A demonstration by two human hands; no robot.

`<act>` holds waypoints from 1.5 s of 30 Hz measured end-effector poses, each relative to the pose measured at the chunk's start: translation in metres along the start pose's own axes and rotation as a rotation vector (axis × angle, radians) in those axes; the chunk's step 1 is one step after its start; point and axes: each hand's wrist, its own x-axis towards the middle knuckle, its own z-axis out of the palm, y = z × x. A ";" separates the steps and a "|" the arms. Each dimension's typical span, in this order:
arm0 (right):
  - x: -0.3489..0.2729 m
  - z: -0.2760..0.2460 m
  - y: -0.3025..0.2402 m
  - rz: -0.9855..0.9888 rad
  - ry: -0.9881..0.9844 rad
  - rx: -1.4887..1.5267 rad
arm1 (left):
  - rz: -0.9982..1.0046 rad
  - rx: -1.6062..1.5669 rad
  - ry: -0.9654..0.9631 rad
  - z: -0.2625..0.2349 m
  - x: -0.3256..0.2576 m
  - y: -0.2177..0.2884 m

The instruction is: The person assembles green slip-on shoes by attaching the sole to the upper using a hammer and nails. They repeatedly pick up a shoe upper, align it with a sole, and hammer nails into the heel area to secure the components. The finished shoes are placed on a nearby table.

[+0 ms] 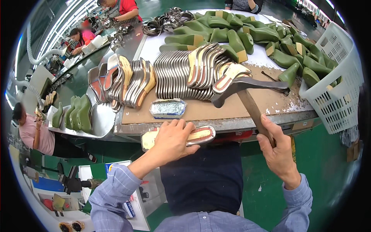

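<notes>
A cream insole with a brown-red border (201,134), on a metal-edged base, lies along the front edge of the bench. My left hand (174,137) is closed over its middle, fingers on the far side and thumb on the near side, hiding part of it. My right hand (279,149) grips the wooden handle of a hammer (252,110). Its dark, curved head is raised over the right part of the bench, in front of a pale insole (232,77). Just beyond my left hand sits an opened packet of small nails (167,108).
Rows of metal-edged insoles (174,73) stand across the bench (201,118). Green shoe lasts (220,34) are heaped behind and right, beside a white plastic basket (336,92). More lasts (83,114) stand in a left tray. Several people work at the left and far side.
</notes>
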 end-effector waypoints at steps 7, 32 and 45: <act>-0.003 0.008 0.066 -0.134 -0.001 -0.421 | 0.036 -0.047 -0.101 0.010 0.003 -0.012; -0.017 0.002 0.222 -0.023 0.069 -1.012 | -1.425 -0.290 0.641 0.006 -0.200 -0.251; -0.007 0.003 0.223 0.018 0.043 -0.992 | -1.395 0.001 0.750 -0.013 -0.202 -0.278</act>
